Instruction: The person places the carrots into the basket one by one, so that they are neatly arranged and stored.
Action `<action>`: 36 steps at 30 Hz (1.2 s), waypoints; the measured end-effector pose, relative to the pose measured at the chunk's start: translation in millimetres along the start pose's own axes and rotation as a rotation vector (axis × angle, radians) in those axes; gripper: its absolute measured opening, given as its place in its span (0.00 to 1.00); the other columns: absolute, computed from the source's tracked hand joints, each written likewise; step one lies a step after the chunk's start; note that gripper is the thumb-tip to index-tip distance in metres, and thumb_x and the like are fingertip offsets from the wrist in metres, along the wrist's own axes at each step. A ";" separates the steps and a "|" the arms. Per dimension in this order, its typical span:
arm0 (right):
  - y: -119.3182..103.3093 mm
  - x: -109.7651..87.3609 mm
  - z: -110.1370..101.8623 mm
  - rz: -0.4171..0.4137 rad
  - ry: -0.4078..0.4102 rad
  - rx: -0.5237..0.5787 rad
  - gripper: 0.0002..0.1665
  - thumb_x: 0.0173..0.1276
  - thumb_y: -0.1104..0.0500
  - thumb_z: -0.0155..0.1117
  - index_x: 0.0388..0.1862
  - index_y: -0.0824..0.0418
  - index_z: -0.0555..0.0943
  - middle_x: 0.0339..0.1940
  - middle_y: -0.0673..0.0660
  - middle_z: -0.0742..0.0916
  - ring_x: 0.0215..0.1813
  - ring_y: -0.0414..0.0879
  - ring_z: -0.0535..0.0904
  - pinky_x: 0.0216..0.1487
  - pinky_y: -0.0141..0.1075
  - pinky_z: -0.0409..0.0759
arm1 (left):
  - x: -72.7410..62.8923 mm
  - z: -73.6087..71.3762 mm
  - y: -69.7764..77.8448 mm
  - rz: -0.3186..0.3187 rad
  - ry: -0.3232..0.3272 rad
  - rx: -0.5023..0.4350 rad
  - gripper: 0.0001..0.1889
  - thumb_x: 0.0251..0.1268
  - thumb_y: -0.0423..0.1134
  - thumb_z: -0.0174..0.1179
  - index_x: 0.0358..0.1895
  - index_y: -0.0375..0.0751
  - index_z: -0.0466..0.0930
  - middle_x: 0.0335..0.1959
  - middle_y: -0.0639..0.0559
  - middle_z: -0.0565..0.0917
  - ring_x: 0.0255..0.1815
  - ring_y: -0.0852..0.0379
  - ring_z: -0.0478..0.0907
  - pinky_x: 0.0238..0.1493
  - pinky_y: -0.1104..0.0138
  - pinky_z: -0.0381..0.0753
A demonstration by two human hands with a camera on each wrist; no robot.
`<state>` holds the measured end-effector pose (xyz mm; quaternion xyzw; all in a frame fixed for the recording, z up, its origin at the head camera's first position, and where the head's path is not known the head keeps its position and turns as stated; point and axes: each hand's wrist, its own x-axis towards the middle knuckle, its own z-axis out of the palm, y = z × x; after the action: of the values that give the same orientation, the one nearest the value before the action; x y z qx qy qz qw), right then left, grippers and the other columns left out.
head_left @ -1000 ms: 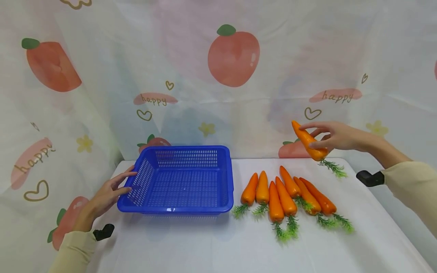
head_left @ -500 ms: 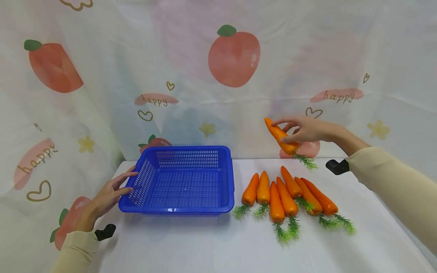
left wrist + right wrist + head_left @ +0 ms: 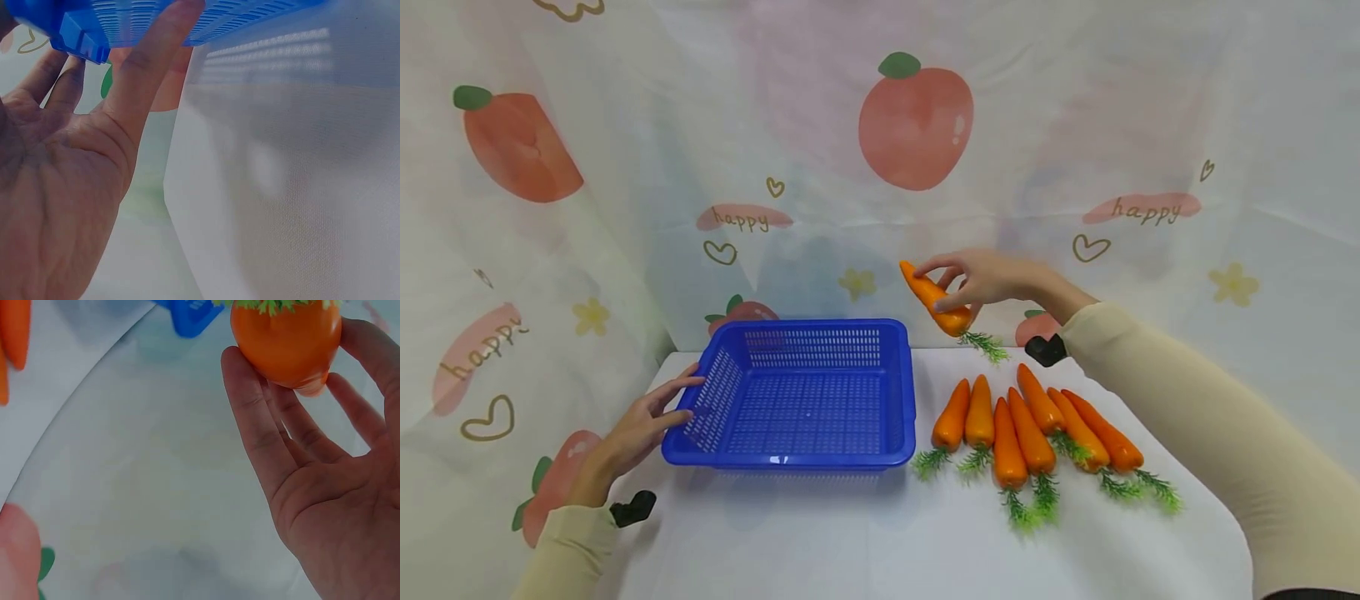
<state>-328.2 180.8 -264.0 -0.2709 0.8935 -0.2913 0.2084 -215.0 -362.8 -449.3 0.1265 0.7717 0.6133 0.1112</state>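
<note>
My right hand (image 3: 996, 277) pinches an orange carrot (image 3: 931, 296) between thumb and fingers, above the back edge of the table. Its tip points up to the left and its green leafy top hangs low to the right. In the right wrist view the thick end of the carrot (image 3: 287, 344) fills the space between thumb and fingers. At the left side of a blue plastic basket (image 3: 805, 460), my left hand (image 3: 636, 429) rests with thumb and fingers spread against its rim. The left wrist view shows the thumb (image 3: 134, 81) lying straight along the mesh side of the basket (image 3: 250, 15).
Several carrots (image 3: 1009, 450) lie on the white table (image 3: 850, 542) right of the basket, leafy tops toward the near edge. The basket holds nothing. A fruit-printed cloth (image 3: 820, 100) hangs behind and at the sides.
My right hand has carried the carrot leftward, from above the table's right back corner to near the basket's right side. My left hand and the basket have stayed in place.
</note>
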 end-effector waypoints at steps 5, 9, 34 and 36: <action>-18.3 25.7 14.7 -0.048 -0.035 0.026 0.38 0.72 0.56 0.69 0.79 0.50 0.68 0.63 0.65 0.80 0.49 0.54 0.86 0.42 0.47 0.89 | -0.4 -0.2 1.0 0.000 0.005 0.002 0.30 0.78 0.34 0.55 0.79 0.41 0.60 0.86 0.54 0.39 0.80 0.29 0.41 0.54 0.63 0.84; -29.6 47.2 28.2 -0.081 -0.057 0.033 0.38 0.72 0.55 0.70 0.78 0.50 0.69 0.62 0.64 0.81 0.50 0.53 0.85 0.41 0.47 0.89 | 0.1 0.3 0.8 -0.007 0.004 -0.002 0.30 0.78 0.34 0.55 0.79 0.41 0.59 0.86 0.53 0.39 0.80 0.30 0.44 0.54 0.62 0.85; -70.4 162.5 152.4 -0.087 -0.157 0.359 0.36 0.71 0.61 0.70 0.76 0.55 0.71 0.63 0.70 0.78 0.54 0.58 0.82 0.45 0.52 0.88 | 2.4 -1.2 -2.6 -0.004 0.011 -0.001 0.30 0.77 0.33 0.55 0.78 0.38 0.60 0.86 0.54 0.40 0.81 0.28 0.41 0.55 0.61 0.84; -71.5 167.9 162.3 -0.076 -0.151 0.385 0.36 0.71 0.61 0.71 0.76 0.55 0.71 0.63 0.69 0.78 0.54 0.58 0.82 0.44 0.51 0.89 | 2.1 -2.1 -2.6 -0.002 0.013 -0.011 0.30 0.77 0.33 0.55 0.78 0.38 0.60 0.86 0.54 0.40 0.81 0.28 0.41 0.55 0.61 0.84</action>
<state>-344.9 -35.8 -375.4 -0.2808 0.7923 -0.4433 0.3113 -217.8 -364.6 -451.4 0.1212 0.7692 0.6181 0.1078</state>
